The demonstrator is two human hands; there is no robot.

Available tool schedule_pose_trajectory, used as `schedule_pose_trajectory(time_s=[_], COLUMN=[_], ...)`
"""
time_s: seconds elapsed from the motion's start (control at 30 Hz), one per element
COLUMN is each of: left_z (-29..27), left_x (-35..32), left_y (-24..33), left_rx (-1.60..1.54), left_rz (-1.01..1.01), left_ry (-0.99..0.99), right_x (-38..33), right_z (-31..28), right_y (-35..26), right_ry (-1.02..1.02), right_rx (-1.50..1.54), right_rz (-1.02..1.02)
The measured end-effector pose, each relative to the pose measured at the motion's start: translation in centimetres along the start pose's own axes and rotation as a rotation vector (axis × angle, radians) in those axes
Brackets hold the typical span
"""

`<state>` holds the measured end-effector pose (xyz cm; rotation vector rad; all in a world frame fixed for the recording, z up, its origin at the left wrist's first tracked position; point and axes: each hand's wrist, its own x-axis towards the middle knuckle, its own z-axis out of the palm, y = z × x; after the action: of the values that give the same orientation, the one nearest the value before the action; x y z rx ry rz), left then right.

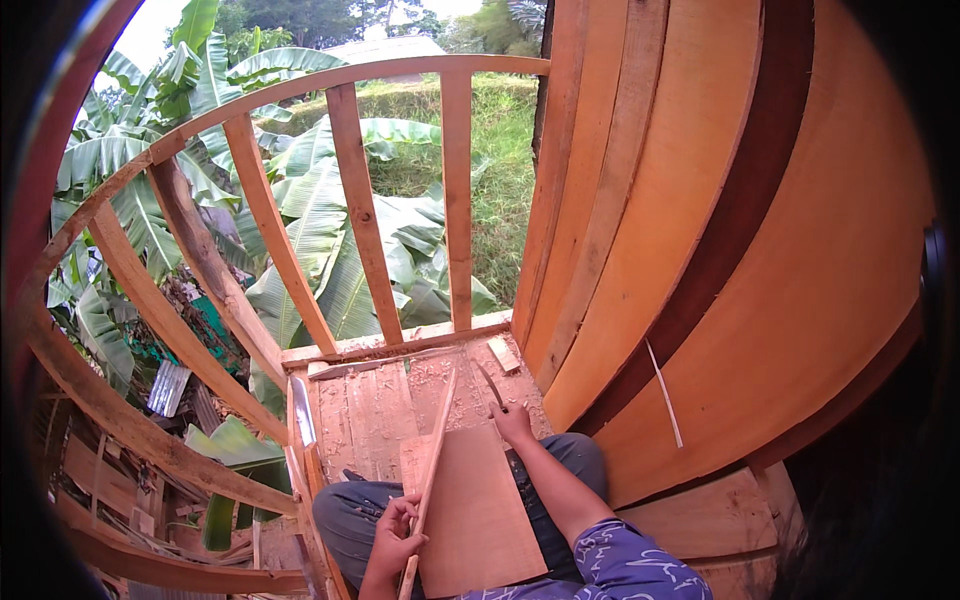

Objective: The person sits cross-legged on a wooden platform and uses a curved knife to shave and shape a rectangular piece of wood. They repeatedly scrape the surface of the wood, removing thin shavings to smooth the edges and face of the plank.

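Over the left of our lap board (485, 515) | wood strip (437, 440), pinched by our left hand (398, 530) | right hand (513, 426) closed round knife (490, 383) (clear of the strip) | likely whittling; next stroke wants steady angle

I see this from my own head, through the left one of two fisheye cameras which I wear side by side. The view faces downward and forward, very wide, so straight edges bend toward its rim. My left hand (398, 532) and right hand (513, 425) appear near, in the lower middle; the wooden railing (456, 200) stands farther ahead, and the plank wall (850, 200) curves along the right side.
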<state>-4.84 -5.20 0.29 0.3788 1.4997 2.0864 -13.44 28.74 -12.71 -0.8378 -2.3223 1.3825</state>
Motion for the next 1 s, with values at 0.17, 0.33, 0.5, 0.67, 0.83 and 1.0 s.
schedule_pose_trajectory(time_s=[0.17, 0.33, 0.5, 0.67, 0.83, 1.0], left_z=[0.5, 1.0, 2.5, 5.2, 6.6, 7.0], left_x=[0.5, 0.9, -0.6, -0.6, 1.9, 2.2], left_y=[-0.4, 0.0, 0.6, 1.8, 0.6, -0.2], left_rx=[0.032, 0.061, 0.273, 0.578, 0.588, 0.605], left_rz=[-0.009, 0.011, -0.004, 0.002, -0.004, 0.015], left_ry=[-0.044, -0.064, -0.023, 0.02, 0.102, 0.134], right_x=[-0.4, -0.2, -1.6, -2.2, -1.5, -2.3], right_z=[0.3, -0.4, -2.1, -3.5, -3.3, -4.7], right_y=[-0.9, -0.5, -2.9, -4.2, -2.7, -3.9], right_ry=[-0.209, -0.202, -0.234, -0.263, -0.29, -0.128], right_rx=[0.078, 0.025, -0.013, 0.011, 0.019, 0.33], right_rz=[0.073, 0.075, 0.134, 0.07, 0.134, 0.303])
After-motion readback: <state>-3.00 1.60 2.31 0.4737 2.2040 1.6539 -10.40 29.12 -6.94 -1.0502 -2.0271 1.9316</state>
